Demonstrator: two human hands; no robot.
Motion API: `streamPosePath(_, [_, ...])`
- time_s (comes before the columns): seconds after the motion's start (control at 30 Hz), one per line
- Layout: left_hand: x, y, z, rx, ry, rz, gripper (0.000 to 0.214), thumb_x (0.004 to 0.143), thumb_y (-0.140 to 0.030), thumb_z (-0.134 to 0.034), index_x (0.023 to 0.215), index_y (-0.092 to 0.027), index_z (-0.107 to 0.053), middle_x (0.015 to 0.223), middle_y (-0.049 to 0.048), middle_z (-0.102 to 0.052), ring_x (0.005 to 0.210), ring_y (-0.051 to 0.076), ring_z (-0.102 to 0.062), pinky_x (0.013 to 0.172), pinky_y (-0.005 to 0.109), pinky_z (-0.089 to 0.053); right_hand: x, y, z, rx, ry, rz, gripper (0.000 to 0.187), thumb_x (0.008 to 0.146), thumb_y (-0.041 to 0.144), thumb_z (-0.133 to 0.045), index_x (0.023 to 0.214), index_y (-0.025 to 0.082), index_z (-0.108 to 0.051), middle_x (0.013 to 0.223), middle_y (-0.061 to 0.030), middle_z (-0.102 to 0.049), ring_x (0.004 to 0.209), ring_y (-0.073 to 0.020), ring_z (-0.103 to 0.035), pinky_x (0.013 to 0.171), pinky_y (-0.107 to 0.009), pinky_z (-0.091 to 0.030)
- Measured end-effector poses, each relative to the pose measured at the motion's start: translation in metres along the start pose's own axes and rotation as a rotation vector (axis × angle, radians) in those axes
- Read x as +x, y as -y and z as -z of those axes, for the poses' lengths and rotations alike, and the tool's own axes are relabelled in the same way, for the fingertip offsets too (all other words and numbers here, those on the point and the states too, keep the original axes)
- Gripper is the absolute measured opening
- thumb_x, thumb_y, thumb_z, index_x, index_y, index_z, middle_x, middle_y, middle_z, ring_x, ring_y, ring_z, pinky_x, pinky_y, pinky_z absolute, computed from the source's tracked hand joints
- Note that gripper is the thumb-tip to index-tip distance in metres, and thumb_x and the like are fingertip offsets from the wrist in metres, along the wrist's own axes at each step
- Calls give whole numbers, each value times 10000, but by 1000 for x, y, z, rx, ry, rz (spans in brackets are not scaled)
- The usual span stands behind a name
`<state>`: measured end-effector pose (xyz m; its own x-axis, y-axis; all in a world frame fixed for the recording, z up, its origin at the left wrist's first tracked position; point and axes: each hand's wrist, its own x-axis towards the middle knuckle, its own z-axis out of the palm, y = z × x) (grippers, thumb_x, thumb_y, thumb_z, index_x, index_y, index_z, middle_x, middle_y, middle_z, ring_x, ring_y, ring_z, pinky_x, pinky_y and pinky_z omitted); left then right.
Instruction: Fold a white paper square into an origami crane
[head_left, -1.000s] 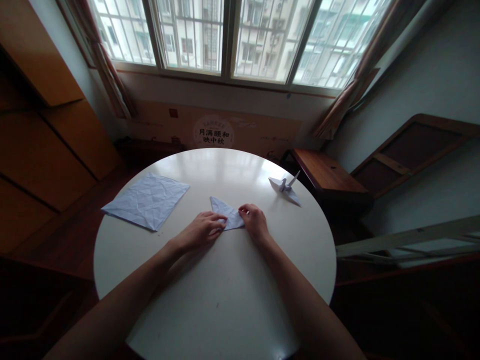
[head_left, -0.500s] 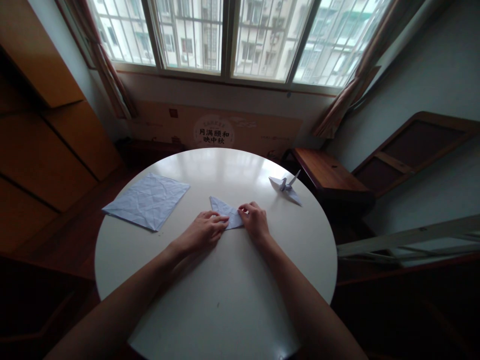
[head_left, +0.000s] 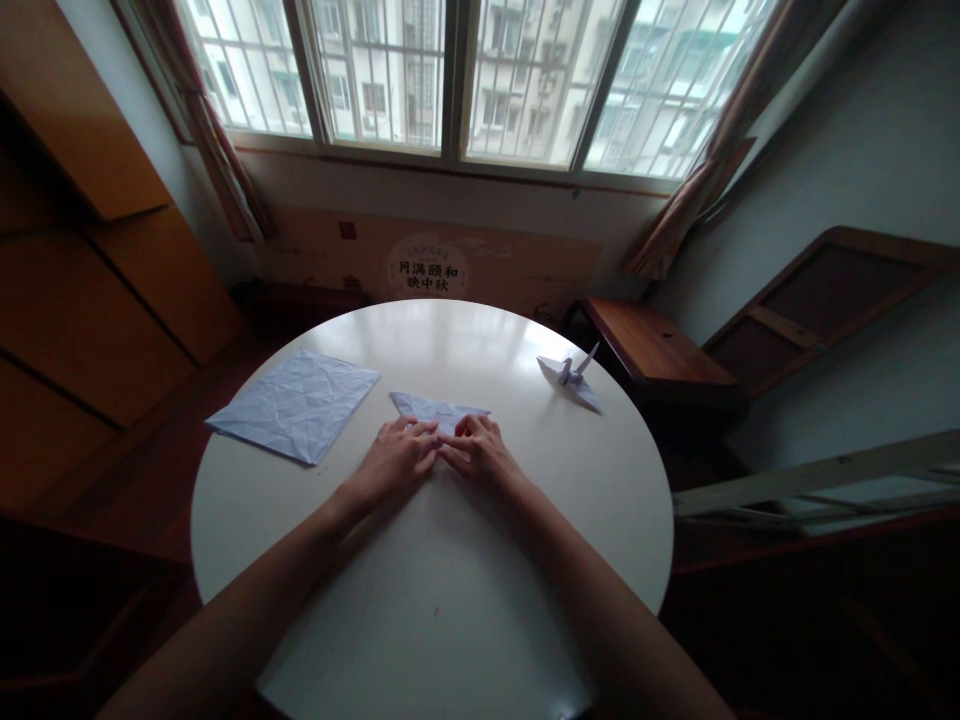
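A folded piece of white paper [head_left: 439,408] lies on the white round table [head_left: 442,640], its long edge away from me and its near part under my fingers. My left hand [head_left: 403,450] is closed on the paper's near left side. From the right, my right hand [head_left: 476,447] grips the near edge, its fingertips meeting those of the left. The fingers hide the lower corner of the paper. A finished paper crane [head_left: 571,378] stands to the right, apart from both hands.
A creased sheet of paper [head_left: 300,405] lies at the table's left. Beyond the right edge stands a wooden bench [head_left: 660,345]. A printed cardboard panel [head_left: 525,255] leans below the barred window, and an orange cabinet [head_left: 150,290] is on the left.
The folded paper has turned so its long edge faces away. My right hand has moved left and nearer, bringing its fingertips against my left hand's.
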<state>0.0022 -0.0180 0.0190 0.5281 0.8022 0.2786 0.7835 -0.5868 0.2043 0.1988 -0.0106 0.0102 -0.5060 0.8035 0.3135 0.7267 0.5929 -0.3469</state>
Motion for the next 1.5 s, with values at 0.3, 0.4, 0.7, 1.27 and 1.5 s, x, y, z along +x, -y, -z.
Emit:
streamPosePath(0.3, [1,-2,3,-10,14,9,295,891,-270,-542,1158,-236,-663,1284,55,-621,1137,284,-506,942,469,-442,1,-7,8,-6,5,-145,227,903,441,-566,994,347,-751,961,-57,-596,975,-214,-455,891,-371,-346])
streamPosePath(0.4, [0,-2,4,-31,16,15,289,878,-266,-562,1146,-240,-666,1277,59,-623,1143,284,-501,950,470,-436,0,-14,11,-22,-15,-221,244,911,444,-550,930,334,-767,964,-60,-605,964,-215,-455,889,-375,-343])
streamPosePath(0.7, [1,-2,4,-21,24,8,289,875,-253,-551,1141,-235,-662,1291,58,-615,1153,295,-501,951,484,-439,-2,-27,22,-90,-94,-460,284,917,421,-529,909,286,-779,939,-98,-614,925,-246,-467,819,-379,-369])
streamPosePath(1.27, [0,2,0,-17,15,-1,304,885,-266,-541,1167,-242,-651,1307,54,-604,1169,294,-487,963,491,-423,-3,-21,20,-114,-309,-362,268,898,309,-551,1088,226,-720,978,-101,-566,929,-232,-481,856,-375,-407])
streamPosePath(1.5, [-1,3,-1,-19,12,-8,308,894,-279,-538,1179,-242,-648,1297,53,-610,1152,291,-498,951,483,-428,-1,-1,8,1,-34,-88,207,883,382,-601,1032,343,-740,993,-65,-571,960,-220,-461,899,-371,-392])
